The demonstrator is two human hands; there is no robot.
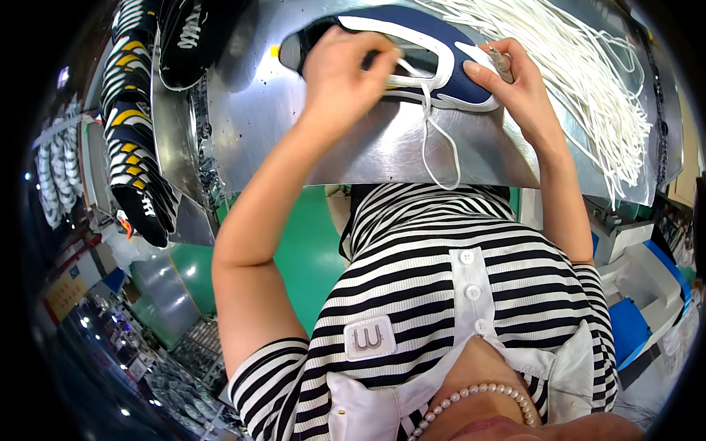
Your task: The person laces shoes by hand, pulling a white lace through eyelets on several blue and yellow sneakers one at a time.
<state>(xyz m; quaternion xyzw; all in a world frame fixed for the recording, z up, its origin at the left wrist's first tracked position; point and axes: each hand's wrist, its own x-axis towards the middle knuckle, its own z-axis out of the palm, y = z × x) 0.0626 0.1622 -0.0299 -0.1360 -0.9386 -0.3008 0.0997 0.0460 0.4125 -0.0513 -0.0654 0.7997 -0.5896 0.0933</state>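
A navy and white shoe upper (462, 73) lies on its side on the metal table, its toe toward my right hand. My left hand (342, 77) is over the opening of the upper, fingers pinched on a white shoelace (426, 136) and slightly blurred. The lace passes along the white eyelet edge, and a loose loop hangs down toward the table's near edge. With my right hand (523, 81) I grip the toe end, thumb on the navy side. A short, slim tool with a metallic tip (500, 65) sits between those fingers. Part of the upper is hidden behind my left hand.
A large bundle of white laces (581, 81) spreads over the right of the metal table (346, 158). At the left, a long row of nested shoe uppers (131, 140) and a dark upper with white lacing (187, 44) stand. A blue and white object (636, 316) is at lower right.
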